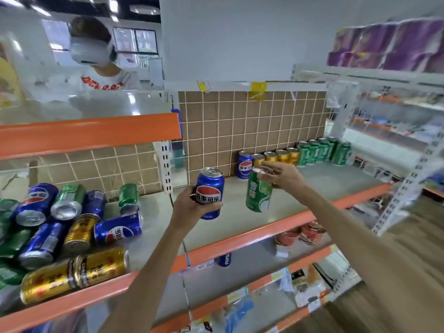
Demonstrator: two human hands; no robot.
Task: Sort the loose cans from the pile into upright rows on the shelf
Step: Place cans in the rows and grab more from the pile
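1. Right now both hands are up over the shelf [300, 188], each w/ one can.
2. Left hand [189, 207] wraps the blue can [209, 192] from the left and below; grip closed round the lower half of the body, thumb across the front near the base. Can's long axis is near vertical, top rim up, tilted slightly; logo faces the camera.
3. So the blue can sticks up out of the grip: top half and lid clear above the fingers, base just below them.
4. Right hand [282, 175] holds the green can [259, 192] by its top only; fingertips pinch round the lid rim from above, grip narrow. Long axis vertical-ish, lid up, bottom swung a bit toward the camera.
5. Green can hangs under the grip, whole body below the fingers, apart from the shelf board as far as I can tell.
6. The 2 held cans are side by side, blue left, green right, a small gap between.
7. Back of the shelf, vs. the tiled wall: upright row w/ one blue can [244, 164], then gold cans [276, 157], then green cans [320, 151] at the right end.
8. Left bay: the pile [67, 229], blue, green and gold cans mostly on their sides, axes pointing all ways.
9. Bkgd upper left: another person [96, 56] w/ a headset, behind the shelving.
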